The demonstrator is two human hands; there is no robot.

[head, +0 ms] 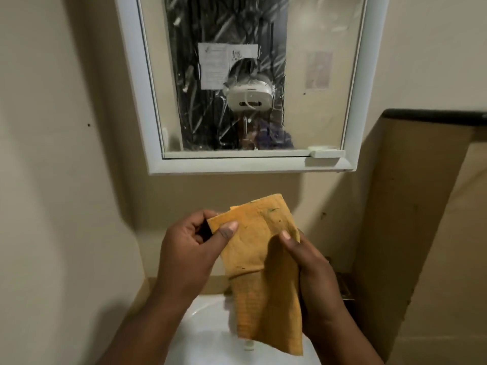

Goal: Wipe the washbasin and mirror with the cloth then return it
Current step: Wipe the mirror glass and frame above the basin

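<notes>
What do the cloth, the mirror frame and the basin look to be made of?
Cloth: soft orange woven fabric, judging by its drape, folds and fine grid texture; a few dark specks. Mirror frame: smooth white, probably plastic or painted, with an even satin sheen. Basin: glossy white, likely ceramic, going by its bright reflections. Both hands hold the cloth.

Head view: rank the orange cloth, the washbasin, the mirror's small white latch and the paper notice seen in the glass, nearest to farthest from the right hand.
1. Orange cloth: gripped by the right hand.
2. Washbasin: just below, lower centre.
3. White latch: above, on the mirror's bottom rail.
4. Paper notice: highest, upper left in the glass.
</notes>
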